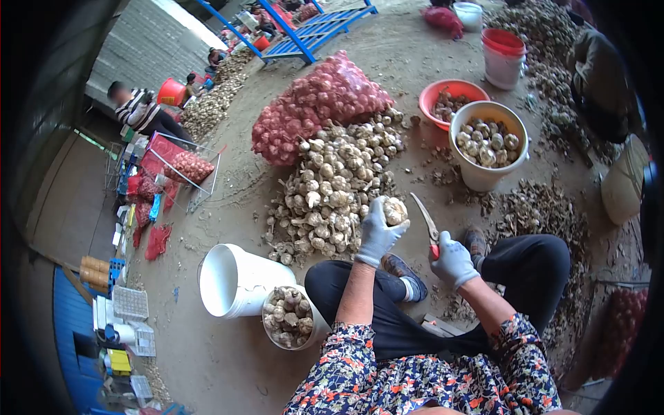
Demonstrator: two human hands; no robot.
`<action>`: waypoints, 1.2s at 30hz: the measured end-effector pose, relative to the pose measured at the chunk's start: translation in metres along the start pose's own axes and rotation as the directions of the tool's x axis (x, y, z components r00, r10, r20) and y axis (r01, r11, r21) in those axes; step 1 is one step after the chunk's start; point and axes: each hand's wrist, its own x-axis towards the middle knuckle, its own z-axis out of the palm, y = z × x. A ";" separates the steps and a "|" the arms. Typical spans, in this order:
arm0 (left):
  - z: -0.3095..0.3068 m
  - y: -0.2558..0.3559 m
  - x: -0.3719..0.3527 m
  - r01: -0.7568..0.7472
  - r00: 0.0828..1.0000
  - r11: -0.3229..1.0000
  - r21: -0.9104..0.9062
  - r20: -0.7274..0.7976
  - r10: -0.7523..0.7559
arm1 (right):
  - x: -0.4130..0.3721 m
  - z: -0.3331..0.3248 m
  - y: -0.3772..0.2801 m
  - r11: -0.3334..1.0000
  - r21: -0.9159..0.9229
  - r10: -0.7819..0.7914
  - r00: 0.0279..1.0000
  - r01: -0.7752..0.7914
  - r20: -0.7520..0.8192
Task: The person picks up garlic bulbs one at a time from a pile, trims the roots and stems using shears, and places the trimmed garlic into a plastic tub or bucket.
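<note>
A garlic bulb [395,211] is held in my left hand [379,232], which wears a grey glove, at the right edge of a large garlic heap [332,183]. My right hand [454,261], gloved too, grips the red handle of a pair of shears [427,220]. The metal blades point up and to the left, apart from the bulb. Beyond my right hand, a white bucket [482,181] holds garlic bulbs, next to a red basin [427,104] with more bulbs in it.
A full red mesh sack [318,104] lies behind the heap. An empty white bucket [238,282] lies tilted beside a bucket of bulbs [288,317] at my left. Garlic scraps [543,214] cover ground at the right. A person [149,114] in stripes sits far left.
</note>
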 end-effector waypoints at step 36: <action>0.005 0.011 -0.002 0.109 0.988 0.235 -0.966 0.079 -0.132 | 0.000 -0.013 -0.034 0.940 0.326 -0.105 0.994 0.100 -0.001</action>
